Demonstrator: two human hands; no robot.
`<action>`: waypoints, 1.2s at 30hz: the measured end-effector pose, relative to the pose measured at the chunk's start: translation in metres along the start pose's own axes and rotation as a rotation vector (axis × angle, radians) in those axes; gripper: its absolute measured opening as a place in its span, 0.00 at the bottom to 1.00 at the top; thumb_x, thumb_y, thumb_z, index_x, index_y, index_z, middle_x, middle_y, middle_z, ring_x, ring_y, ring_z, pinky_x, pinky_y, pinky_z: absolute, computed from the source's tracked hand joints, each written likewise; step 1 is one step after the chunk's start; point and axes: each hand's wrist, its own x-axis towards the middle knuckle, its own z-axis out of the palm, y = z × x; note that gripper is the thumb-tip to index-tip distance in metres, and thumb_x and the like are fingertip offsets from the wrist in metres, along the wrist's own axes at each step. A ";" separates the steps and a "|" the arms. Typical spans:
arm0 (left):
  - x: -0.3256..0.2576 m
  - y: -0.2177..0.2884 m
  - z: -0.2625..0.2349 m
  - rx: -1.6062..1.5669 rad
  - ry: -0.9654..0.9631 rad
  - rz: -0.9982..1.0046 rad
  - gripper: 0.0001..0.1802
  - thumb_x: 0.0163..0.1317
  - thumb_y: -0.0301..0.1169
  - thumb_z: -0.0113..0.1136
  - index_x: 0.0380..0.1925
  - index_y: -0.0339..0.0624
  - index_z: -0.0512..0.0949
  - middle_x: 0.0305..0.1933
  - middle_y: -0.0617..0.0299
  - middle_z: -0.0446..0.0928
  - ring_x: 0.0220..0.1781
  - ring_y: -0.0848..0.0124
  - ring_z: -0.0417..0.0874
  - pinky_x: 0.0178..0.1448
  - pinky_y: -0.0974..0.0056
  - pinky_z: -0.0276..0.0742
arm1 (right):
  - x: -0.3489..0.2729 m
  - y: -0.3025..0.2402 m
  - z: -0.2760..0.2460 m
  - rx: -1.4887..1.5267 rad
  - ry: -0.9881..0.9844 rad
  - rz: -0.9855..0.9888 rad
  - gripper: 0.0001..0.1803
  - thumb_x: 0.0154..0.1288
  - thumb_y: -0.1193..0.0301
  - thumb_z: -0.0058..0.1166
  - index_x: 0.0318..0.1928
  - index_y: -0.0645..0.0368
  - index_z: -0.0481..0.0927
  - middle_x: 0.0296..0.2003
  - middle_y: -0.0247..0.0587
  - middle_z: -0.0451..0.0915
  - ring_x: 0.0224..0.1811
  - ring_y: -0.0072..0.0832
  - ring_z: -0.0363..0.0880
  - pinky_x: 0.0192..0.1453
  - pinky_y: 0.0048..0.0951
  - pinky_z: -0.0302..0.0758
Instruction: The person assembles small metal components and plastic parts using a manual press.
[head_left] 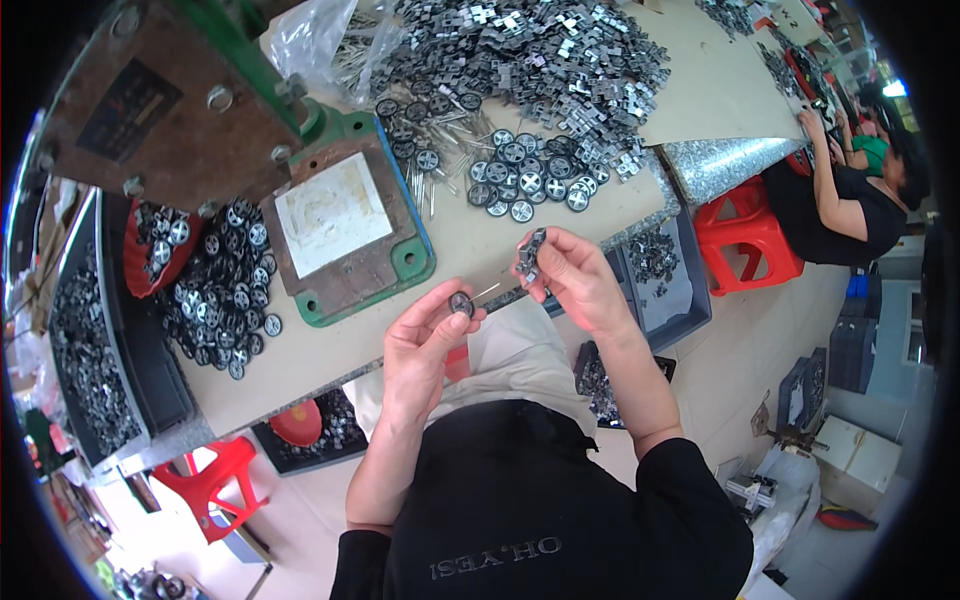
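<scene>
My left hand (422, 335) pinches a small black toy wheel (461, 304) between thumb and fingers, just past the table's front edge. From the wheel a thin metal axle (486, 291) points toward my other hand. Slightly higher and to the right, my right hand (583, 282) is closed around small grey plastic parts (531, 256); how many it holds I cannot tell. The axle tip and the grey parts are a short gap apart. Beyond my hands lies a cluster of black wheels with silver spokes (522, 180), with loose axles (430, 192) beside it.
A green-based press (410, 258) with a white plate stands on the left. Near it are a wheel pile (215, 300) and a red bowl (135, 265). Grey parts (540, 70) heap at the back. On the right, a person (840, 205) works beside a red stool (745, 240).
</scene>
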 end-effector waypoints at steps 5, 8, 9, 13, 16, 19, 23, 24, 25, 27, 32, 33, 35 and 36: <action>-0.002 -0.002 -0.002 0.090 0.043 0.007 0.19 0.57 0.21 0.58 0.50 0.32 0.71 0.41 0.59 0.78 0.42 0.70 0.80 0.49 0.69 0.75 | -0.001 0.008 0.006 -0.100 -0.002 -0.025 0.12 0.67 0.67 0.47 0.42 0.64 0.74 0.31 0.40 0.78 0.28 0.19 0.74 0.30 0.17 0.68; -0.002 -0.002 -0.004 0.100 0.042 0.015 0.19 0.57 0.21 0.58 0.50 0.32 0.71 0.40 0.59 0.78 0.42 0.70 0.80 0.49 0.69 0.75 | -0.001 0.007 0.009 -0.167 -0.003 -0.039 0.12 0.67 0.66 0.47 0.42 0.63 0.74 0.30 0.39 0.79 0.29 0.18 0.74 0.30 0.17 0.67; -0.003 -0.002 -0.005 0.098 0.046 0.016 0.19 0.57 0.21 0.58 0.50 0.32 0.71 0.40 0.59 0.78 0.42 0.70 0.80 0.49 0.69 0.75 | -0.001 0.007 0.010 -0.195 0.002 -0.043 0.12 0.66 0.66 0.47 0.42 0.63 0.74 0.30 0.38 0.79 0.29 0.18 0.74 0.30 0.16 0.67; -0.003 -0.004 -0.008 0.111 0.053 0.008 0.19 0.57 0.21 0.58 0.50 0.33 0.72 0.42 0.57 0.78 0.41 0.66 0.81 0.47 0.67 0.77 | -0.001 0.009 0.011 -0.207 -0.012 -0.040 0.12 0.66 0.67 0.47 0.42 0.63 0.74 0.30 0.37 0.79 0.29 0.17 0.74 0.30 0.16 0.66; -0.003 -0.004 -0.007 0.140 0.064 0.017 0.19 0.56 0.21 0.58 0.50 0.32 0.72 0.41 0.57 0.78 0.40 0.67 0.81 0.47 0.67 0.76 | -0.001 0.008 0.014 -0.227 -0.008 -0.040 0.12 0.66 0.67 0.47 0.42 0.63 0.75 0.30 0.36 0.79 0.29 0.17 0.74 0.30 0.16 0.66; -0.004 -0.004 -0.008 0.178 0.077 0.032 0.19 0.56 0.21 0.59 0.49 0.33 0.72 0.40 0.58 0.78 0.40 0.68 0.81 0.47 0.68 0.76 | -0.002 0.004 0.016 -0.227 -0.028 -0.046 0.11 0.66 0.68 0.48 0.43 0.64 0.75 0.30 0.35 0.78 0.30 0.17 0.74 0.30 0.16 0.66; -0.005 -0.004 -0.009 0.200 0.090 0.048 0.19 0.55 0.21 0.60 0.49 0.33 0.73 0.39 0.58 0.79 0.39 0.69 0.81 0.47 0.68 0.76 | -0.003 0.005 0.018 -0.307 -0.043 -0.098 0.11 0.64 0.74 0.49 0.45 0.67 0.74 0.36 0.37 0.78 0.34 0.19 0.75 0.39 0.20 0.72; -0.005 -0.003 -0.009 0.200 0.092 0.048 0.19 0.55 0.21 0.60 0.49 0.33 0.73 0.39 0.58 0.79 0.39 0.69 0.81 0.47 0.68 0.76 | -0.003 0.006 0.018 -0.335 -0.045 -0.125 0.11 0.64 0.75 0.49 0.45 0.67 0.74 0.37 0.37 0.78 0.34 0.19 0.75 0.40 0.21 0.73; -0.006 -0.001 -0.007 0.201 0.093 0.043 0.19 0.55 0.21 0.60 0.49 0.33 0.73 0.39 0.58 0.79 0.39 0.69 0.81 0.47 0.68 0.76 | -0.002 0.007 0.018 -0.335 -0.046 -0.124 0.11 0.64 0.75 0.49 0.45 0.67 0.74 0.37 0.37 0.78 0.34 0.19 0.75 0.40 0.21 0.73; -0.006 -0.001 -0.007 0.200 0.096 0.039 0.19 0.55 0.21 0.60 0.48 0.33 0.73 0.39 0.58 0.79 0.38 0.69 0.81 0.47 0.68 0.76 | -0.002 0.007 0.016 -0.284 -0.033 -0.066 0.11 0.65 0.73 0.49 0.46 0.66 0.74 0.37 0.37 0.78 0.34 0.19 0.75 0.39 0.21 0.72; -0.006 -0.002 -0.007 0.202 0.107 0.043 0.19 0.55 0.20 0.59 0.48 0.32 0.73 0.41 0.57 0.79 0.38 0.69 0.81 0.47 0.68 0.76 | -0.001 0.007 0.009 -0.287 -0.006 -0.025 0.12 0.66 0.71 0.48 0.46 0.66 0.74 0.36 0.35 0.78 0.34 0.18 0.75 0.37 0.19 0.71; -0.006 -0.002 -0.008 0.201 0.107 0.045 0.19 0.55 0.20 0.59 0.48 0.32 0.73 0.41 0.57 0.79 0.38 0.69 0.81 0.47 0.68 0.76 | -0.001 0.007 0.009 -0.291 -0.018 -0.028 0.12 0.66 0.71 0.48 0.46 0.66 0.74 0.36 0.35 0.78 0.34 0.18 0.75 0.37 0.19 0.70; -0.006 -0.002 -0.009 0.217 0.107 0.038 0.19 0.55 0.20 0.59 0.48 0.32 0.73 0.42 0.57 0.79 0.38 0.70 0.81 0.47 0.68 0.76 | -0.001 0.006 0.012 -0.283 -0.025 -0.033 0.12 0.66 0.71 0.48 0.46 0.66 0.74 0.36 0.35 0.78 0.35 0.18 0.75 0.37 0.19 0.71; -0.006 -0.002 -0.008 0.216 0.107 0.039 0.19 0.55 0.20 0.59 0.48 0.32 0.73 0.42 0.57 0.79 0.38 0.70 0.81 0.47 0.68 0.76 | -0.001 0.005 0.013 -0.274 -0.031 -0.037 0.12 0.66 0.72 0.48 0.46 0.66 0.74 0.36 0.35 0.78 0.35 0.18 0.75 0.38 0.19 0.71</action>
